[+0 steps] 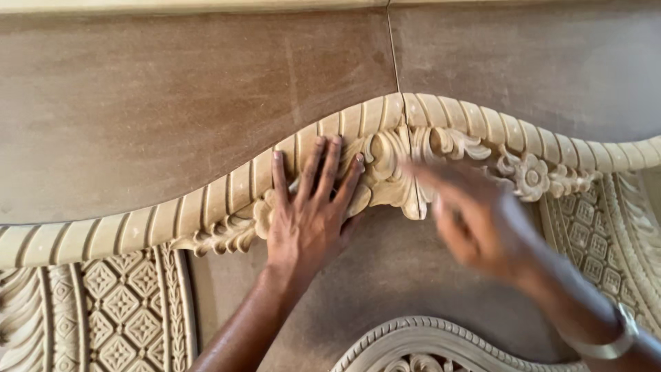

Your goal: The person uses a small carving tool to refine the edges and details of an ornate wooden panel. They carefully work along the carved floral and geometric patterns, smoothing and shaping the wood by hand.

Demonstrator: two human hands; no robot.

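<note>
Pale carved moulding [385, 148] arches left to right across the brown panel [172, 96]; left hand [310, 213] lies flat, fingers spread, on its leafy centre, while the blurred right hand [475, 220] hovers just beside, grip unclear.

left hand [308, 207] on carving [385, 165], right hand [475, 220] beside

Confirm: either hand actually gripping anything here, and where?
Nothing is gripped. The left hand lies flat, fingers spread, pressing on the carved leaf ornament below the ribbed moulding. The right hand is motion-blurred beside the ornament; no object shows in it.
</note>
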